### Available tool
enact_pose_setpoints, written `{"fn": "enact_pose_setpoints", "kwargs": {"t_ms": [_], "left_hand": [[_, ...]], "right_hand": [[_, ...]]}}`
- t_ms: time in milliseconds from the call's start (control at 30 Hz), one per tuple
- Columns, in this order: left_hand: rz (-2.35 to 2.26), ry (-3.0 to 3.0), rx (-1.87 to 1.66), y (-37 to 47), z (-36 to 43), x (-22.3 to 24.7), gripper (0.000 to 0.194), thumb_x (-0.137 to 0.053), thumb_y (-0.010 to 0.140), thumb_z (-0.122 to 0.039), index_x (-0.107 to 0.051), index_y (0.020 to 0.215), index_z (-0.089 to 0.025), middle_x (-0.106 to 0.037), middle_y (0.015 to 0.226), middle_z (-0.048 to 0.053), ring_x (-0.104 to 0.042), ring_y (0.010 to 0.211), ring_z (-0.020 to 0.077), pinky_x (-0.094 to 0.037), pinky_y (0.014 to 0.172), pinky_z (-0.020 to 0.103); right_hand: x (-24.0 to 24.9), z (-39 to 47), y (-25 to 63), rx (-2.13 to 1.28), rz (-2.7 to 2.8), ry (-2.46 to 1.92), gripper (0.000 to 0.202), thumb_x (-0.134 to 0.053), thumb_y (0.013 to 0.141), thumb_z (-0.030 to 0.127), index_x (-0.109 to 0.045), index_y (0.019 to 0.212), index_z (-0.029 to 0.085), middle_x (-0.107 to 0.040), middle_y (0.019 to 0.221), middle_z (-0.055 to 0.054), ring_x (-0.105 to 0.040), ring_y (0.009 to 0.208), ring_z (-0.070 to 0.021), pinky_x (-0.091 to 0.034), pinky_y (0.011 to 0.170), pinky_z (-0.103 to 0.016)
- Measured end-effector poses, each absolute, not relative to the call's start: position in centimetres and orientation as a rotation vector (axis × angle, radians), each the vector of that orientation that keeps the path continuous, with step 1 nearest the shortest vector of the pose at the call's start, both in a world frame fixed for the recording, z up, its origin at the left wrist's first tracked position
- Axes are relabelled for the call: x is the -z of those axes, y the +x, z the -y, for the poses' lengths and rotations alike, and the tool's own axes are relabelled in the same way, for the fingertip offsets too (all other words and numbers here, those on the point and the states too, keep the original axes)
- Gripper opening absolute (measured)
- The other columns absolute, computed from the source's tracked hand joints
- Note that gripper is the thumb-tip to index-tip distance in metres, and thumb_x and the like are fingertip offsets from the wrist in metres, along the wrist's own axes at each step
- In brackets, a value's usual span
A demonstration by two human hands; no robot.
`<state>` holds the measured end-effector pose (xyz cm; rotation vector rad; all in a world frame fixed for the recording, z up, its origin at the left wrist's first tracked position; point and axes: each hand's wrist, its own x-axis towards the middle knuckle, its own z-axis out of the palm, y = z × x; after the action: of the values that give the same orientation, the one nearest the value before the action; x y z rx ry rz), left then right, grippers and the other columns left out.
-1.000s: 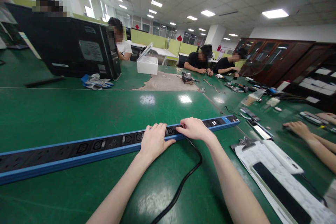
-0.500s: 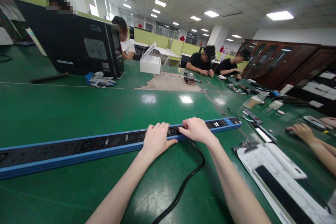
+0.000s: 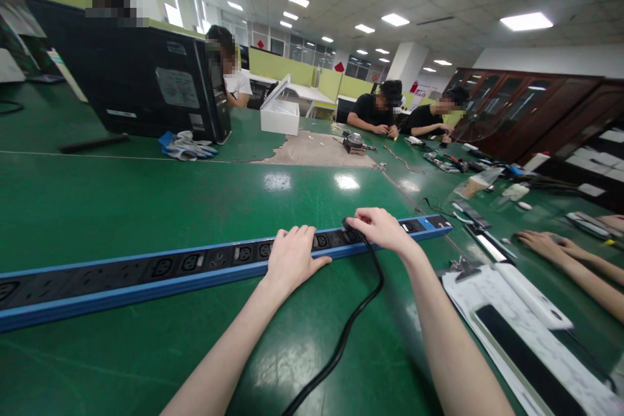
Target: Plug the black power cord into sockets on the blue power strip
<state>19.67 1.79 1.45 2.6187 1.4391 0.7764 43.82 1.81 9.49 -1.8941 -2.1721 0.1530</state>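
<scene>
A long blue power strip (image 3: pixel 146 273) with black sockets lies across the green table (image 3: pixel 146 201). My left hand (image 3: pixel 292 257) rests flat on top of the strip, pressing it down. My right hand (image 3: pixel 383 229) grips a black plug (image 3: pixel 350 226) at a socket near the strip's right end. The plug's black cable (image 3: pixel 351 325) runs from it toward me between my forearms.
A clipboard with papers and a white bar (image 3: pixel 517 312) lies at the right. Another person's hands (image 3: pixel 541 244) rest further right among tools. A black monitor (image 3: pixel 141 88), gloves (image 3: pixel 188 146) and a white box (image 3: pixel 279 118) stand behind. Several people sit at the far end.
My right hand has shifted right along the strip and lifted a little, with the black plug now showing at its fingertips. My left hand stays on the strip.
</scene>
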Motion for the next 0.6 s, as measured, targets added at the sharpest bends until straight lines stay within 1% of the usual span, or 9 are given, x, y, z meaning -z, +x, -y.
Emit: {"fn": "enact_pose_setpoints", "kwargs": {"t_ms": [67, 167, 200, 333, 467, 567, 600], "left_hand": [[-1.436, 2.619, -0.767, 19.7, -1.7, -1.6, 0.060, -0.067, 0.077, -0.069, -0.061, 0.113, -0.021, -0.068, 0.107, 0.010, -0.060, 0.103, 0.0304, -0.038, 0.087, 0.040], [-1.446, 2.619, -0.752, 19.7, -1.7, -1.7, 0.058, -0.066, 0.078, -0.069, -0.062, 0.111, -0.021, -0.068, 0.106, 0.010, -0.060, 0.102, 0.0303, -0.038, 0.086, 0.040], [-1.450, 2.621, -0.749, 19.8, -1.7, -1.6, 0.058, -0.066, 0.078, -0.069, -0.061, 0.110, -0.021, -0.068, 0.106, 0.010, -0.060, 0.102, 0.0303, -0.038, 0.087, 0.040], [-1.470, 2.648, -0.737, 19.9, -1.6, -1.5, 0.058, -0.062, 0.080, -0.070, -0.061, 0.111, -0.020, -0.068, 0.107, 0.011, -0.060, 0.103, 0.0305, -0.038, 0.087, 0.040], [-1.486, 2.663, -0.713, 20.0, -1.6, -1.4, 0.059, -0.060, 0.082, -0.070, -0.060, 0.114, -0.020, -0.068, 0.109, 0.011, -0.060, 0.105, 0.0308, -0.038, 0.089, 0.041], [-1.493, 2.658, -0.701, 20.0, -1.5, -1.4, 0.058, -0.060, 0.083, -0.069, -0.060, 0.115, -0.020, -0.068, 0.111, 0.012, -0.059, 0.107, 0.0311, -0.038, 0.090, 0.042], [-1.489, 2.656, -0.702, 20.0, -1.5, -1.4, 0.057, -0.060, 0.083, -0.068, -0.060, 0.115, -0.020, -0.068, 0.111, 0.012, -0.059, 0.107, 0.0312, -0.038, 0.091, 0.042]], "right_hand": [[-10.6, -1.1, 44.5, -0.182, 2.145, -1.837, 0.049, -0.045, 0.096, 0.060, -0.068, 0.077, 0.021, -0.066, 0.072, -0.002, -0.056, 0.065, -0.0158, -0.033, 0.060, -0.025], [-12.7, 0.2, 45.7, -0.187, 2.133, -1.736, 0.045, -0.050, 0.095, 0.059, -0.073, 0.086, 0.022, -0.070, 0.085, -0.004, -0.059, 0.073, -0.0175, -0.038, 0.065, -0.026], [-13.4, 0.7, 46.1, -0.217, 2.135, -1.708, 0.044, -0.052, 0.095, 0.059, -0.074, 0.087, 0.021, -0.070, 0.086, -0.004, -0.059, 0.074, -0.0177, -0.039, 0.065, -0.027], [-15.1, 2.3, 47.2, -0.527, 2.053, -1.646, 0.045, -0.052, 0.094, 0.060, -0.073, 0.095, 0.020, -0.066, 0.076, -0.003, -0.057, 0.066, -0.0157, -0.040, 0.058, -0.026], [-15.0, 2.5, 47.7, -0.657, 1.928, -1.624, 0.044, -0.058, 0.091, 0.061, -0.069, 0.096, 0.019, -0.067, 0.077, -0.003, -0.059, 0.065, -0.0145, -0.044, 0.055, -0.024], [-14.7, 2.3, 47.7, -0.815, 1.860, -1.582, 0.044, -0.059, 0.091, 0.061, -0.065, 0.099, 0.018, -0.065, 0.066, 0.000, -0.056, 0.054, -0.0122, -0.043, 0.050, -0.023], [-14.7, 2.2, 47.6, -0.889, 1.819, -1.548, 0.044, -0.059, 0.092, 0.061, -0.063, 0.102, 0.018, -0.066, 0.065, -0.001, -0.056, 0.052, -0.0119, -0.043, 0.049, -0.022]]}}
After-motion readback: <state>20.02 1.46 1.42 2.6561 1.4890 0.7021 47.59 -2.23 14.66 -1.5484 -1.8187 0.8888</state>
